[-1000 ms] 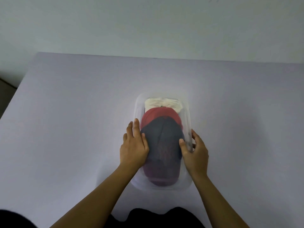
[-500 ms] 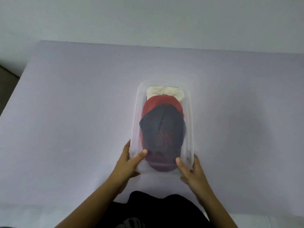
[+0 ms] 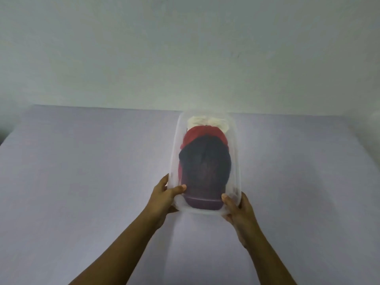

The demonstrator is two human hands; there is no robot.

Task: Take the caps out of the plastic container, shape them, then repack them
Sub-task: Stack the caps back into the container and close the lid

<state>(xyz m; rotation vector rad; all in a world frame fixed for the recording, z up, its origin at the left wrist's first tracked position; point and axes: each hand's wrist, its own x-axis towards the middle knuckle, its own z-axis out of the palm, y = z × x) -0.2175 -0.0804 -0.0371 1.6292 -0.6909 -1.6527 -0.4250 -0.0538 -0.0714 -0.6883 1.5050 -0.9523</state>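
Head view: left hand and right hand now grip the near corners of the plastic container, no longer flanking the caps; these sit stacked inside it on the table, so unpacking looks unstarted

- Left hand: we see it bare, joined to a slim wrist.
- Left thumb: we see a short, rounded nail at its tip.
- Right hand: we see it bare as well, its knuckles softly blurred.
- Right thumb: we make out a short nail, though its outline is unsharp.
- Left forearm: we find it bare along all its visible length.
- Right forearm: we find it bare likewise, and slender.
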